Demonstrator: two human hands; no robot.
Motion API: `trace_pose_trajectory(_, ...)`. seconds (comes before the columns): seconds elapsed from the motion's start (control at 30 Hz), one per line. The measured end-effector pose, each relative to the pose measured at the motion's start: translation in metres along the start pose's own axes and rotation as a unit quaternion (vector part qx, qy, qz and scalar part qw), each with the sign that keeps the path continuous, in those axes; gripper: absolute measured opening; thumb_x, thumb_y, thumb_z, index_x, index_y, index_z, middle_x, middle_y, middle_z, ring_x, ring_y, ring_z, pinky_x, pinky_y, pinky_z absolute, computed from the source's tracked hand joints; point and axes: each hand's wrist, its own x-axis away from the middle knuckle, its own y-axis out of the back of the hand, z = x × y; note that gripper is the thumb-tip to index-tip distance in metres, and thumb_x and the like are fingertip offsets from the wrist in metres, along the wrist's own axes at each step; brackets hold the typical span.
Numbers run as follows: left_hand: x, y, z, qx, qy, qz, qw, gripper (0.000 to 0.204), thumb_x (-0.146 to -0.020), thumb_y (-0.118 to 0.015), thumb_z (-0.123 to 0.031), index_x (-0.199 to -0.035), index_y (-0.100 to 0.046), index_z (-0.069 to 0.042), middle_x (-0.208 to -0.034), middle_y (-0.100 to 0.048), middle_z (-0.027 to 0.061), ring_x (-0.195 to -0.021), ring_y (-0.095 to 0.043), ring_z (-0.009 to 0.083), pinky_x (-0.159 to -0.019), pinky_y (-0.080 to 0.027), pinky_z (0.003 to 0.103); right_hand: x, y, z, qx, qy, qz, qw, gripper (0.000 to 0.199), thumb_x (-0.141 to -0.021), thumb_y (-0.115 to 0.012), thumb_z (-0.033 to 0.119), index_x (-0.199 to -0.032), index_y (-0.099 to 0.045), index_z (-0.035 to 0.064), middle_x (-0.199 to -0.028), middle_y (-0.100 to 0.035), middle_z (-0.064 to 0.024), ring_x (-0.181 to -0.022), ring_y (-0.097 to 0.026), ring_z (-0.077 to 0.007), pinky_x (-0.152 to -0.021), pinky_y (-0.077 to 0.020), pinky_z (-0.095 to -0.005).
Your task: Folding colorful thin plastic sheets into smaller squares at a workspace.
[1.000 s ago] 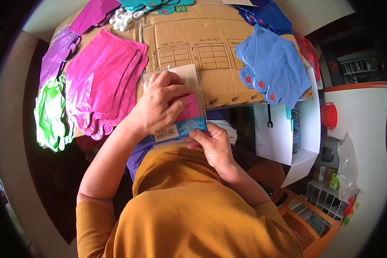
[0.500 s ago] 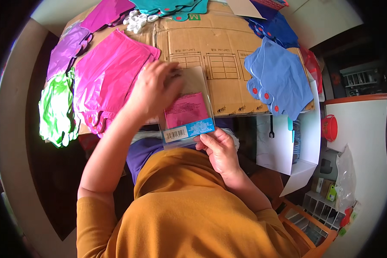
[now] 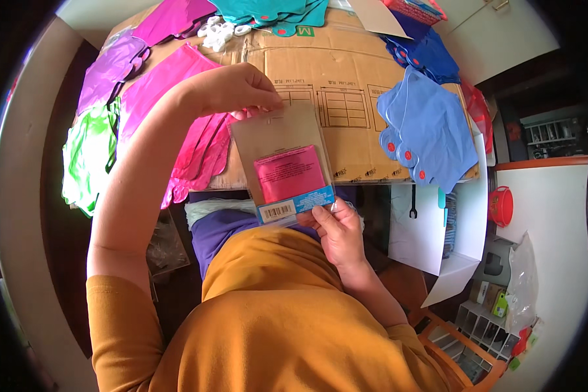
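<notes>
A flat clear packet (image 3: 283,163) with a brown card backing, a pink folded item inside and a blue strip along its bottom is held upright in front of me. My left hand (image 3: 232,88) pinches its top edge. My right hand (image 3: 336,228) grips its lower right corner. Behind the packet lies a flattened cardboard sheet (image 3: 346,85) covering the table. A stack of pink plastic pieces (image 3: 176,111) lies just left of the packet.
Purple pieces (image 3: 108,68), green pieces (image 3: 88,153), teal pieces (image 3: 274,10) and blue pieces (image 3: 428,127) with red dots lie around the cardboard. A white open box (image 3: 438,228) and a red round object (image 3: 501,206) stand at the right; shelves with small items sit lower right.
My left hand has slid from the packet's face up to its top edge, uncovering the pink item inside. The packet has been raised and stands more upright. My right hand keeps the bottom corner.
</notes>
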Motion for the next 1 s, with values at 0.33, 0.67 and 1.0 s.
trace_pose_trajectory(0.33,0.002,-0.002,0.007,0.087,-0.06,0.011,0.994,0.024,-0.09,-0.071,-0.019,-0.101,-0.072,0.003,-0.082,-0.071,0.0033,-0.075,-0.064,0.0079,-0.069,-0.051,0.023,-0.004,0.002,-0.002,-0.058,-0.012,-0.004,0.998,0.015,-0.098,-0.059,0.009,-0.11,-0.063,0.0015,-0.102,-0.07,-0.0105,-0.09,-0.068,-0.0185,-0.086,-0.0549,-0.0335)
trace_pose_trajectory(0.67,0.007,-0.003,0.007,0.142,0.02,0.005,0.99,0.021,-0.088,-0.074,-0.019,-0.092,-0.072,0.002,-0.077,-0.068,0.0016,-0.067,-0.059,0.0062,-0.062,-0.047,0.022,0.002,0.008,-0.014,-0.05,-0.02,-0.026,0.998,0.014,-0.097,-0.061,0.013,-0.105,-0.063,0.0012,-0.097,-0.071,-0.0114,-0.087,-0.069,-0.0191,-0.083,-0.0553,-0.0339)
trace_pose_trajectory(1.0,0.013,-0.007,0.003,0.098,-0.046,-0.047,0.993,0.021,-0.089,-0.073,-0.023,-0.093,-0.072,-0.002,-0.074,-0.066,-0.0017,-0.065,-0.056,0.0036,-0.058,-0.042,0.02,0.001,0.008,-0.02,-0.019,0.014,-0.084,0.996,0.013,-0.095,-0.065,0.013,-0.098,-0.064,0.0003,-0.092,-0.071,-0.0114,-0.081,-0.069,-0.0179,-0.075,-0.0551,-0.0314)
